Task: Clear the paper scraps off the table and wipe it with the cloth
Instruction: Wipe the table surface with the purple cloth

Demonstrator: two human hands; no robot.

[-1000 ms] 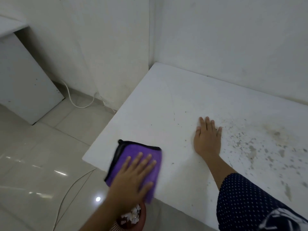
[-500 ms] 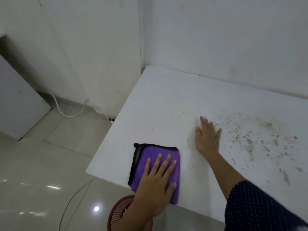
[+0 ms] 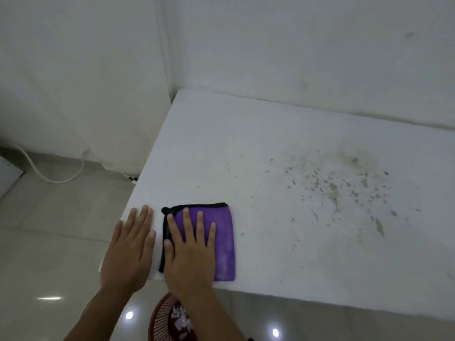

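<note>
Lying flat at the table's (image 3: 283, 143) near-left corner, one purple cloth (image 3: 225, 242) sits under the right hand (image 3: 190, 252), fingers spread; the left hand (image 3: 129, 252), open-palmed, overhangs the left edge. Stained tabletop runs free toward two o'clock. One basket (image 3: 163, 316) with paper scraps (image 3: 181, 321) at six.

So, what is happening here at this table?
A person is wiping a white table with a purple cloth. The right hand presses flat on the cloth near the front left corner, and the left hand lies flat on the table edge beside it. Brownish stains remain to the right. A red basket with paper scraps stands below.
</note>
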